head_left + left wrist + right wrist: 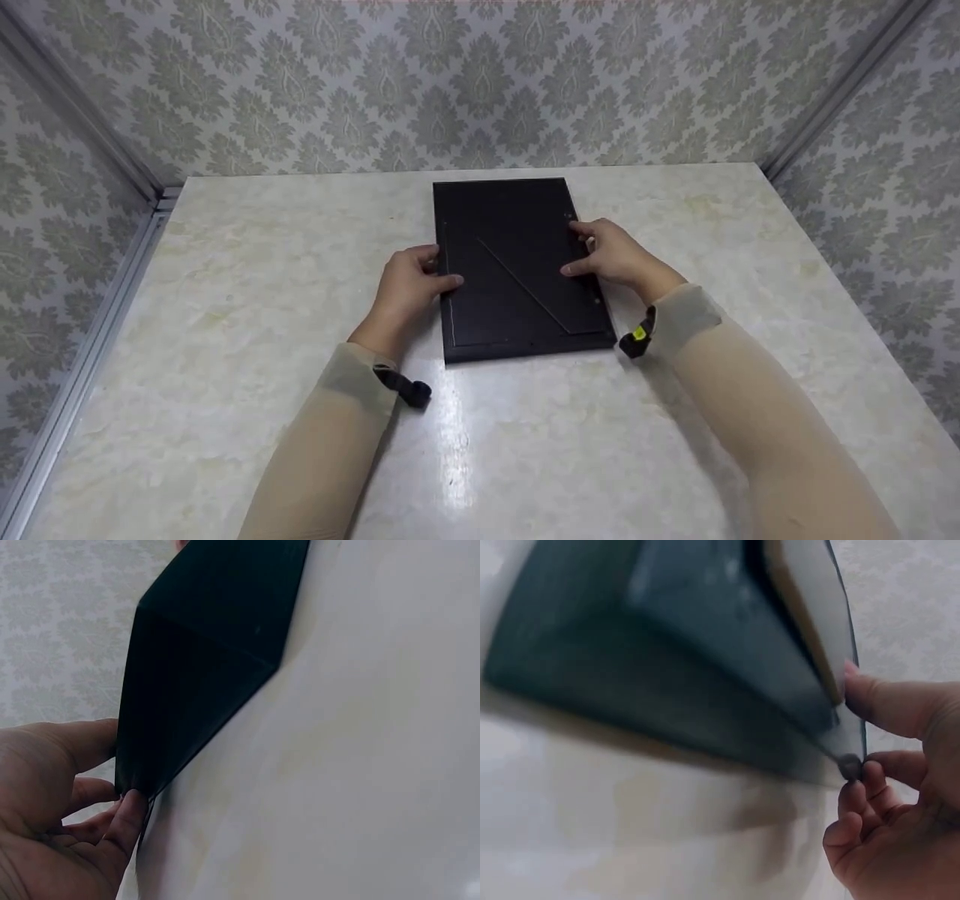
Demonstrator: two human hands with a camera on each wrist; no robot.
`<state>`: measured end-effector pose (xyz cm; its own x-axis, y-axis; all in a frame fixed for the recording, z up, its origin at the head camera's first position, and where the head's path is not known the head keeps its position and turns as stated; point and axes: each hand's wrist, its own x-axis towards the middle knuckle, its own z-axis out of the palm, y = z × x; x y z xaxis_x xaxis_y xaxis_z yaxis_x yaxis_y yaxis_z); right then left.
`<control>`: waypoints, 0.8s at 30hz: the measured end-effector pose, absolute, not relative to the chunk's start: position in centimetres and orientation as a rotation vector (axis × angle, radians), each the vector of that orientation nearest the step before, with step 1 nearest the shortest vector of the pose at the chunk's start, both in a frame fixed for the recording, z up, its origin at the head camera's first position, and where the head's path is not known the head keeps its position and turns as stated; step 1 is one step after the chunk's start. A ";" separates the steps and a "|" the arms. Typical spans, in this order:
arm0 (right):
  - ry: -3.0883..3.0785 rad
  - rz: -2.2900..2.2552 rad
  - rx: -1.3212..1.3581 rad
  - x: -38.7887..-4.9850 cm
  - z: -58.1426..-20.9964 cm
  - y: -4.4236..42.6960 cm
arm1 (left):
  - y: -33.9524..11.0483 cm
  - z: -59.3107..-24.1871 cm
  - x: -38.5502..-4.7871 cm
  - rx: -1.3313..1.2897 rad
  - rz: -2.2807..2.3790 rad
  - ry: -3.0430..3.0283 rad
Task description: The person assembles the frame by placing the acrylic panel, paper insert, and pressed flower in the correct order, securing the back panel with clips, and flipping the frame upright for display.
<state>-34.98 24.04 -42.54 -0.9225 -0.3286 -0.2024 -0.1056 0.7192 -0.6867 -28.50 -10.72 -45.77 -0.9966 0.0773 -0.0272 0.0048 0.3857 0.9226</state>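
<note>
A black picture frame (pixel 510 225), seemingly with its back facing up, lies lengthwise away from me near the table's middle. A slanting line crosses its back, and small metallic dots show along its right edge. My left hand (pixel 409 289) grips the left edge, thumb on top and fingers at the side. My right hand (pixel 619 255) pinches the opposite edge, its thumb on the upper face. In the left wrist view the frame (pixel 202 667) tapers into the left fingers (pixel 124 821). The right wrist view is blurred; a tan edge shows on the frame (pixel 667 675) beside the right thumb.
Underneath is a pale marbled table (pixel 225 315). Patterned wall panels (pixel 390 82) stand behind it and at both sides, with metal rails (pixel 90 360) at the left. A black wrist camera (pixel 409 386) hangs from the left sleeve, another camera (pixel 637 337) from the right.
</note>
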 end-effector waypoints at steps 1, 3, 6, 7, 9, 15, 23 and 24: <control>2.598 -1.034 -0.339 -35.0 -42.5 24.0 | -10.7 -45.7 -28.5 0.081 1.707 2.561; 2.572 -1.041 -0.332 -35.0 -42.4 23.9 | -10.7 -45.7 -28.6 0.090 1.709 2.564; 2.553 -0.984 -0.323 -34.9 -42.1 23.7 | -10.7 -45.6 -28.6 0.092 1.714 2.551; 2.556 -0.951 -0.314 -34.8 -41.9 23.7 | -10.7 -45.6 -28.6 0.089 1.715 2.546; 2.577 -0.897 -0.326 -34.8 -41.8 23.6 | -10.7 -45.5 -28.6 0.082 1.727 2.531; 2.598 -0.884 -0.330 -34.7 -41.6 23.8 | -10.6 -45.5 -28.7 0.078 1.730 2.537; 2.596 -0.822 -0.351 -34.8 -41.7 23.9 | -10.7 -45.8 -28.7 0.061 1.711 2.542; 2.598 -0.804 -0.352 -34.8 -41.7 24.0 | -10.6 -45.8 -28.7 0.058 1.719 2.532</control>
<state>-34.80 24.01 -41.71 -0.8896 -0.3475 -0.2963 -0.1192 0.8030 -0.5839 -28.67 -10.64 -45.83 -0.9960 0.0766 -0.0452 -0.0137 0.3692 0.9292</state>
